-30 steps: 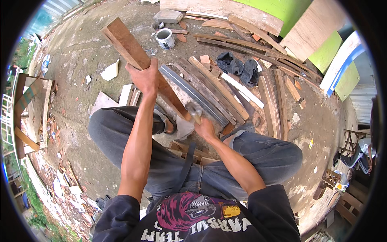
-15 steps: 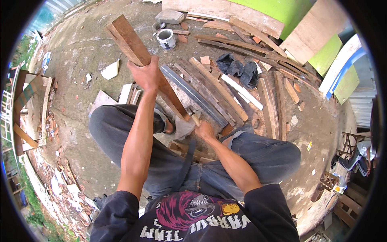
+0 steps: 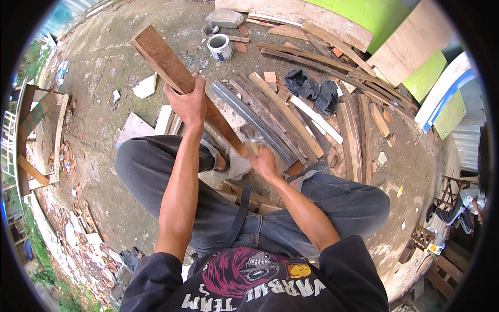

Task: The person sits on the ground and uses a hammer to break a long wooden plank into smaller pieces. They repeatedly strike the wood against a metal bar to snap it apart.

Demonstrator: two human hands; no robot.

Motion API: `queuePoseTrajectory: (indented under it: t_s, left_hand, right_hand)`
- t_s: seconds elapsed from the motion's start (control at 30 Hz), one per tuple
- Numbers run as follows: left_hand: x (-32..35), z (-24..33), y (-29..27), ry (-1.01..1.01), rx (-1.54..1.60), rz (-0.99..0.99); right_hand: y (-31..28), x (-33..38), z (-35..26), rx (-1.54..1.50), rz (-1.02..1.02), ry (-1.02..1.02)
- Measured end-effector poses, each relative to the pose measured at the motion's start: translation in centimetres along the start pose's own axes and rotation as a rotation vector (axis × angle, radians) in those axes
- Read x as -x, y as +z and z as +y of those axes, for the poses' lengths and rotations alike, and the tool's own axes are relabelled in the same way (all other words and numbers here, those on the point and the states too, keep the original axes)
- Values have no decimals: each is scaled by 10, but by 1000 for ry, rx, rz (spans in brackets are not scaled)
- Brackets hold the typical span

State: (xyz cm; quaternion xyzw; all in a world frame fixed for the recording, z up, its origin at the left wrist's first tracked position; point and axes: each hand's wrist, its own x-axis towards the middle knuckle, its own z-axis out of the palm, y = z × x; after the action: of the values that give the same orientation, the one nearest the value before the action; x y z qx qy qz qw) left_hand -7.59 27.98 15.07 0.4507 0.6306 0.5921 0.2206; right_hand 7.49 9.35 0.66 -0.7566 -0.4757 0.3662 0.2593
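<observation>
A long brown wooden beam [image 3: 161, 54] slants from the upper left down to between my knees. My left hand [image 3: 188, 104] is wrapped round it at mid-length, thumb side up. In my right hand [image 3: 264, 162] is a hammer [image 3: 254, 150], gripped by its short wooden handle. Its metal head is smeared by motion and sits just right of the beam's lower end. That lower end comes down beside a pale grey piece [image 3: 239, 165] near my left foot, and I cannot tell exactly what it rests on. Short wood blocks [image 3: 228, 188] lie between my legs.
Ahead lie several wooden strips [image 3: 280, 112], a dark metal-looking bar [image 3: 254, 125] and black cloth [image 3: 312, 91]. A paint can [image 3: 219, 48] stands beyond, near a grey stone [image 3: 224, 18]. Boards lean at the upper right. Another person [image 3: 470, 203] is at the far right edge.
The hammer's head has swung up and slightly right, and is now blurred. My left hand keeps its hold on the beam. The whole view has shifted a little.
</observation>
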Motion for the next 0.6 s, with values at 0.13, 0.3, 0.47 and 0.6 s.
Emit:
queuePoseTrajectory:
  t_s: [0.13,0.3,0.47,0.6]
  left_hand:
    - [6,14,-6,46,28,-69]
    - [4,5,-7,63,-10,-62]
    - [-1,0,-13,52,19,-112]
    - [1,1,-20,61,140,-208]
  right_hand:
    - [5,13,49,166,-182,173]
    - [-19,-4,5,-1,6,-46]
    - [-34,4,-30,-37,-91,59]
    - [-27,-10,8,289,-376,137]
